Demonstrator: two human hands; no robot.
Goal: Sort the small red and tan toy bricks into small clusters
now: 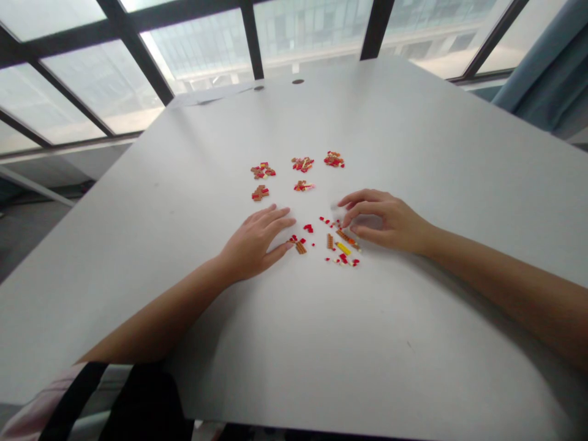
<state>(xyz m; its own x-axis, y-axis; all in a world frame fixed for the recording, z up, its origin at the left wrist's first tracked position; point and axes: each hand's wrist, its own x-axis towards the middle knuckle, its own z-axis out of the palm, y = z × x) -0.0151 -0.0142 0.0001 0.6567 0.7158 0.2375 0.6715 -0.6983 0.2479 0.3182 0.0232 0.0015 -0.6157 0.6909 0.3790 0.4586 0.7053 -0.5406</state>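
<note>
Over the white table (358, 355), the left hand (254, 242) spreads palm-down; the right hand (390, 219) arches, grip unclear

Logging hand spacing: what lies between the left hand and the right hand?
Loose red, brown and yellow pieces lie between the left hand and right hand, in the head view.

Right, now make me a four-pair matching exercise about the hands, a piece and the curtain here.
1. bare left hand
2. bare right hand
3. oblong yellow plastic piece
4. blue fabric curtain

A. at the picture's upper right
B. fingers bent
C. among small red plastic pieces
D. palm down, fingers extended

Pairs: 1-D, 2-B, 3-C, 4-A
</note>
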